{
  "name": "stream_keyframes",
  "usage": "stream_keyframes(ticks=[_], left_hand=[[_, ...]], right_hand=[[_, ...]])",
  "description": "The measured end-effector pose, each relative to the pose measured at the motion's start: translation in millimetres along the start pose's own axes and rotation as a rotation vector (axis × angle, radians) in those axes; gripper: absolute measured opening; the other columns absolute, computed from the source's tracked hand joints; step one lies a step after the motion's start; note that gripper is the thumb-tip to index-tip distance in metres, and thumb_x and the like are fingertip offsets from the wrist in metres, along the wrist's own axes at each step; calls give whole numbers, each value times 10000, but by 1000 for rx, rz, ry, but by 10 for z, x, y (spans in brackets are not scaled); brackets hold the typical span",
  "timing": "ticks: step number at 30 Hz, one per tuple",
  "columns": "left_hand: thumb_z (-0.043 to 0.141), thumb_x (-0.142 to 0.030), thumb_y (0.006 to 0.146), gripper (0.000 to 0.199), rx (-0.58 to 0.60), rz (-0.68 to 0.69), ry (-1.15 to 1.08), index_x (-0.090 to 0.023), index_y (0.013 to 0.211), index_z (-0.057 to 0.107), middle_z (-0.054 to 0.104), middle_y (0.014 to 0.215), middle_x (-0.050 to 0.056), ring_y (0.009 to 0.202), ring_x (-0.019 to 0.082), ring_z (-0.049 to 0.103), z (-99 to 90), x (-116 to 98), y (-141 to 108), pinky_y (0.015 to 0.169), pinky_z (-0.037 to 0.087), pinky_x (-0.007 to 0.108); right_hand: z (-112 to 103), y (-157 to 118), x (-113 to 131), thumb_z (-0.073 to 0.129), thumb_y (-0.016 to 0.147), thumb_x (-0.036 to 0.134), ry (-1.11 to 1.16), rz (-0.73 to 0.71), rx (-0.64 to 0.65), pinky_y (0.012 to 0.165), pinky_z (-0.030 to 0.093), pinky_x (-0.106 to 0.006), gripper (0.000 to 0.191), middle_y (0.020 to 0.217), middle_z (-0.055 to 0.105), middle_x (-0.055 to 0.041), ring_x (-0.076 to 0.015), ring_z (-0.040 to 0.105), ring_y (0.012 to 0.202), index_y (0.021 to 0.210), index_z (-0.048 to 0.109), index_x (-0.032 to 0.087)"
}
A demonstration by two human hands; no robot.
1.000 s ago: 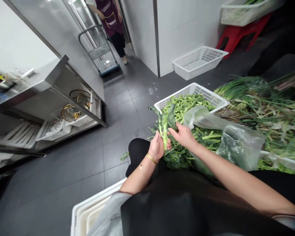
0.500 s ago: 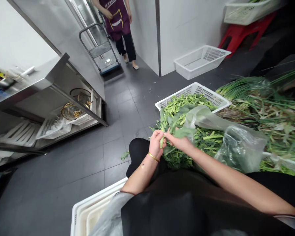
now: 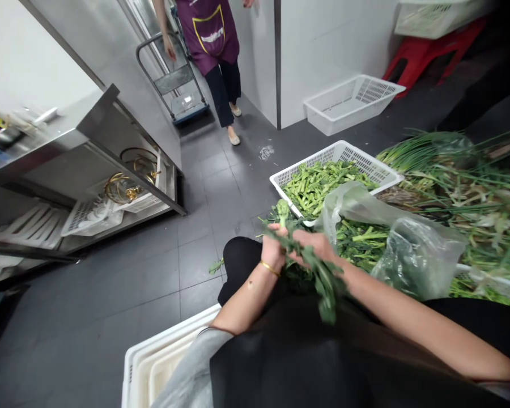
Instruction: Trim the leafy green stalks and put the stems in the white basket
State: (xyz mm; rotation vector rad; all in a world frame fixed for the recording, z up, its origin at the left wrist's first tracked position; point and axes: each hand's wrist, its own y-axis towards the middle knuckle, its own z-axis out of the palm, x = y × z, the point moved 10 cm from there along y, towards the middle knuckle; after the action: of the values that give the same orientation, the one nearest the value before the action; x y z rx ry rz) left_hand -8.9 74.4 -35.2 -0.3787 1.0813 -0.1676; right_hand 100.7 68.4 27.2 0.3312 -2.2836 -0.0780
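Note:
My left hand [image 3: 273,249] is closed around a green vegetable stalk [image 3: 283,211], whose pale, thick end sticks up above the fingers. Close beside it, my right hand [image 3: 317,245] is closed on the leafy part, slightly blurred. Dark green leaves [image 3: 323,283] hang down from between the hands over my lap. Just beyond the hands, a white slatted basket [image 3: 287,174] holds many cut green stems [image 3: 318,184]. More leafy greens [image 3: 361,241] lie in an opened clear plastic bag [image 3: 429,255] to the right of my right hand.
Long spring onions [image 3: 463,187] are heaped at the right. Another white basket [image 3: 340,116] sits by the wall near a red stool [image 3: 429,54]. Ahead, a person in a purple apron [image 3: 212,34] stands by a trolley [image 3: 170,85]. A steel shelf unit [image 3: 131,164] stands left; stacked white trays [image 3: 170,351] are near my left elbow.
The leaves have swung from above my right hand down toward my lap, and the stalk's thick end now points up from my left hand. The person in the apron has stepped closer.

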Motion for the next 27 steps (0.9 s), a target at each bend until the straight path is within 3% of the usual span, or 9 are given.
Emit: stream_keyframes(ticks=[4, 6, 9, 13, 16, 19, 22, 23, 27], left_hand=[[711, -353, 699, 317, 176, -41, -99, -180, 834, 483, 499, 646, -28, 477, 61, 411, 75, -173, 23, 420, 233, 174], [677, -382, 731, 312, 283, -46, -121, -177, 892, 506, 512, 677, -16, 470, 60, 414, 146, -231, -61, 397, 215, 173], [661, -403, 748, 313, 297, -6, -68, -179, 898, 503, 514, 653, -24, 443, 61, 418, 175, -231, -183, 378, 226, 174], [715, -407, 701, 367, 303, 69, 58, -186, 889, 489, 555, 643, -32, 432, 62, 451, 274, -160, -285, 385, 283, 174], [700, -458, 696, 387, 421, -127, 48, -182, 858, 483, 583, 649, -11, 429, 92, 486, 446, 77, -311, 401, 347, 206], [706, -384, 687, 330, 339, -258, -57, -182, 767, 457, 528, 571, -30, 390, 75, 431, 431, 189, -217, 393, 325, 202], [688, -320, 710, 247, 175, -202, -95, -170, 769, 500, 513, 560, -30, 414, 62, 429, 313, 126, -91, 415, 322, 189], [669, -336, 731, 230, 159, -176, -81, -164, 810, 538, 524, 574, -24, 425, 65, 439, 302, 98, -77, 419, 329, 193], [653, -406, 744, 366, 177, -99, 17, -144, 997, 608, 560, 612, -13, 459, 82, 484, 319, 46, -111, 450, 389, 211]], right_hand=[[112, -195, -315, 456, 850, 417, -40, 114, 75, 695, 483, -329, 299, 611, 599, -26, -183, 586, 627, 642, 564, 231], [130, -200, -503, 548, 790, 430, -68, 153, 150, 629, 470, -326, 288, 536, 557, -13, -177, 555, 547, 590, 549, 222], [44, -106, -610, 680, 668, 467, -96, 171, 230, 550, 428, -289, 279, 597, 597, -23, -165, 552, 544, 663, 588, 203], [-217, 145, -331, 454, 867, 516, 120, 133, 163, 556, 417, -239, 341, 625, 615, 6, -130, 564, 563, 793, 567, 202], [-427, 203, -21, 428, 893, 464, 14, 29, -42, 525, 368, -249, 359, 537, 538, 9, -125, 493, 505, 650, 491, 205], [-330, -2, 365, 417, 888, 355, -159, -205, -91, 557, 352, -280, 316, 600, 562, -29, -148, 499, 554, 622, 509, 211], [-128, -267, 613, 410, 889, 313, -150, -430, 23, 582, 365, -284, 301, 613, 592, -31, -157, 526, 581, 633, 536, 220], [-143, -272, 562, 417, 894, 332, -119, -391, 31, 567, 363, -278, 312, 593, 589, -23, -152, 521, 562, 624, 524, 219], [-368, -40, -91, 480, 867, 445, 126, 113, -4, 510, 357, -237, 364, 469, 536, 29, -115, 479, 454, 588, 427, 217]])
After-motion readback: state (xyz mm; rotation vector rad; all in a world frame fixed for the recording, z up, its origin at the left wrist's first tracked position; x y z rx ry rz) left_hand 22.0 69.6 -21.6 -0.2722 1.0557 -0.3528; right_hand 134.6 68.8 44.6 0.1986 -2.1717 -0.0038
